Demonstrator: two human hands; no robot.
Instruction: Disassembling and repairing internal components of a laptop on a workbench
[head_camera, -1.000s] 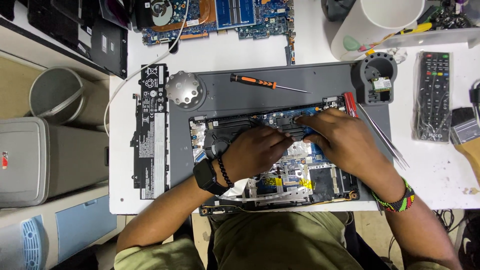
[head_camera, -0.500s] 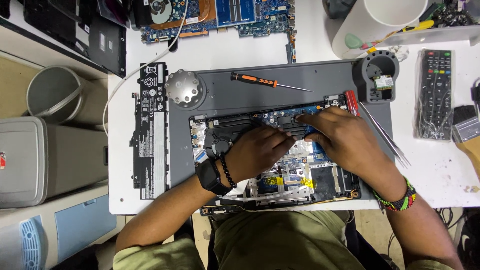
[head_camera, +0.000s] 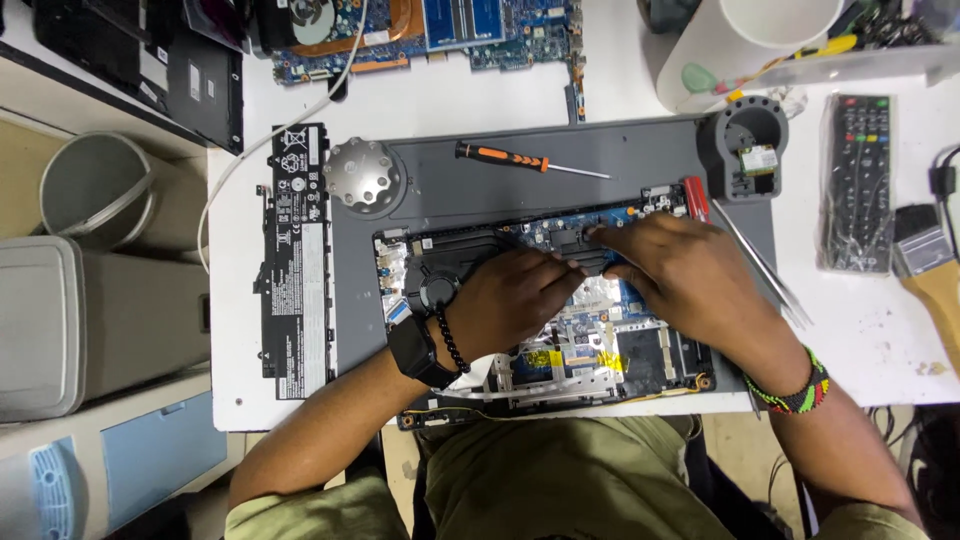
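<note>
Hands unmoved, still on motherboard (head_camera: 600, 330)

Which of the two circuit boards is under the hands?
The board in the opened laptop on the grey mat, where the left hand and right hand rest. The other board lies bare at the table's far edge, untouched.

Our left hand (head_camera: 515, 300) barely shifted, fingertips edging slightly right over the opened laptop (head_camera: 560, 330), our right hand (head_camera: 690, 275) drawn a touch nearer to it, fingers now meeting above the blue board.
</note>
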